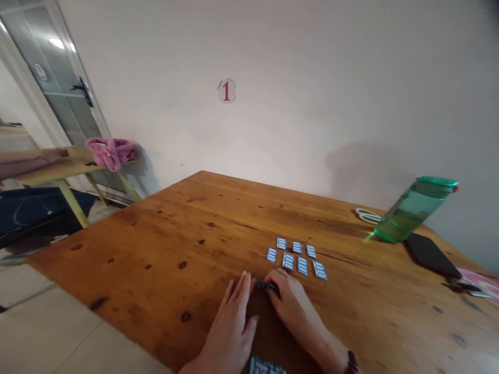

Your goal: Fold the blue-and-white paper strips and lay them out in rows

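Observation:
My left hand (pixel 234 317) lies on the wooden table with its fingers stretched out and together, the thumb apart. My right hand (pixel 290 298) is curled round one end of a small dark object (pixel 265 285) with light marks, whose kind I cannot make out. The object's other end lies by my left fingertips; whether they touch it I cannot tell. Just beyond my hands lie several small blue-and-white patterned pieces (pixel 302 265) in two uneven rows. More blue-and-white pieces (pixel 267 366) show near my wrists, cut off by the bottom edge.
A green see-through bottle (pixel 415 210) stands on the wooden table (pixel 156 254) at the right. Beside it are a coiled white cable (pixel 367 216), a flat black object (pixel 432 254) and a pink-and-white item (pixel 481 284). At far left, another person's arm (pixel 27 163) rests near a pink cloth (pixel 111 151).

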A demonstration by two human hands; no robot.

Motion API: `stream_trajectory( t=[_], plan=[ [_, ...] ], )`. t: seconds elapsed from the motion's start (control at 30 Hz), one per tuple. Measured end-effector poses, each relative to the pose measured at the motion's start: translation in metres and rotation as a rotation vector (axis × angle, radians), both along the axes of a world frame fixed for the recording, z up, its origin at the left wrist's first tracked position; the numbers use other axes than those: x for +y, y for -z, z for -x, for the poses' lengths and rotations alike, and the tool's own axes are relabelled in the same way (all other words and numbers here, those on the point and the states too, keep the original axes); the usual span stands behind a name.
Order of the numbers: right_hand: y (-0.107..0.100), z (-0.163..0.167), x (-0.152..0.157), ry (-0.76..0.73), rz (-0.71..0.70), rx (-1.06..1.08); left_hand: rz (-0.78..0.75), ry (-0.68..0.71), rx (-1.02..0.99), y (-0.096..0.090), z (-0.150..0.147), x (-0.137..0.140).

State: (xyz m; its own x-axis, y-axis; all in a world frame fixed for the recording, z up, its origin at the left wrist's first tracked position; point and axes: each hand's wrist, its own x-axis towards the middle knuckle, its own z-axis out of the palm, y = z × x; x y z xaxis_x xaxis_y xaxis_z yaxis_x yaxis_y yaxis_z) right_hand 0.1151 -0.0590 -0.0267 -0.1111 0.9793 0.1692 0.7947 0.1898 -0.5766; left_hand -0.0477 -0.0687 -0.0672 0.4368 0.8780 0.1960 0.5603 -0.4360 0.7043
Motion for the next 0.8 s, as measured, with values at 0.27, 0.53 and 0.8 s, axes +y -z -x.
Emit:
stream_trajectory(
  t=[0.27,0.53,0.8],
  plan=[
    [0.0006,-0.0003,-0.0002,-0.005,-0.002,-0.006,-0.053,0.007,0.017,-0.0004,-0.0001,-0.0003],
    [0.0006,-0.0003,0.0005,0.003,-0.002,-0.01,-0.019,0.0,0.041,-0.0012,0.0,0.0],
    [0.0002,-0.0013,0.0007,0.007,-0.009,-0.023,0.003,-0.023,-0.095,0.0036,0.0003,-0.0001]
  ],
)
